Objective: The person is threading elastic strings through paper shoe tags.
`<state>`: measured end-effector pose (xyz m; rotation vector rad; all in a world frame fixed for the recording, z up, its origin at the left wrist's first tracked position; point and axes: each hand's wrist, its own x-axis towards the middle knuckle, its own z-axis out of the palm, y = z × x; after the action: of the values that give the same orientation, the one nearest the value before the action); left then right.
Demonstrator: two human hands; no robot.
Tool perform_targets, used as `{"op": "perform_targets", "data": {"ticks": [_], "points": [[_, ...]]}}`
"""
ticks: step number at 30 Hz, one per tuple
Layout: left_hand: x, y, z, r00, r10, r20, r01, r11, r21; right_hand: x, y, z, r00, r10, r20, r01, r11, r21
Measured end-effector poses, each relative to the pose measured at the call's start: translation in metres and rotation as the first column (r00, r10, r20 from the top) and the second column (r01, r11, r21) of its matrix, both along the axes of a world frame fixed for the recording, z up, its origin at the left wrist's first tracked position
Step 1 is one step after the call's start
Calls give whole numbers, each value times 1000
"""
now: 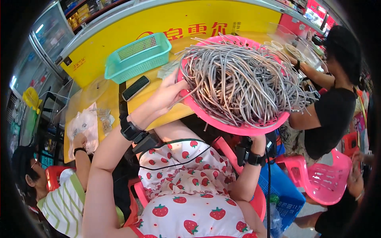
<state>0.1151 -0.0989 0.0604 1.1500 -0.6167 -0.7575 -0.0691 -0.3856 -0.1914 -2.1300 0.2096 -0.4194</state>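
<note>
A round pink plastic basket (234, 129), tilted toward me, is held up over my lap and the table's near edge. Heaped inside it is a tangle of thin grey cables (238, 83), with loose ends hanging over the right side. My left hand (171, 90) is closed round the basket's left rim. Under the lower right of the rim, my right hand (258, 142) supports the basket from below; its fingers are mostly hidden.
On the yellow table (158, 113) lie a dark phone (136, 88) and a teal basket (119, 73). Co-workers sit at my left (63, 202) and right (333, 115). A pink chair (327, 180) and blue crate (291, 206) stand on my right.
</note>
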Motion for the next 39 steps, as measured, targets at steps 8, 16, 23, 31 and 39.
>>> {"op": "perform_targets", "data": {"ticks": [8,16,23,31,39], "points": [[93,24,-5,994,104,31,-103,994,-39,70,114,153,962,266,55,-239,735,634],[172,-43,-18,934,354,35,-342,920,-193,141,116,163,999,31,-12,-22,895,446],[236,-102,-65,910,414,6,-411,905,-111,184,77,148,997,-81,5,66,855,515],[288,-143,-123,803,584,114,-575,811,-104,214,37,125,984,-177,-4,162,888,429],[274,-142,-118,830,535,-158,-543,839,-16,249,6,165,987,-161,-2,157,955,250]]}}
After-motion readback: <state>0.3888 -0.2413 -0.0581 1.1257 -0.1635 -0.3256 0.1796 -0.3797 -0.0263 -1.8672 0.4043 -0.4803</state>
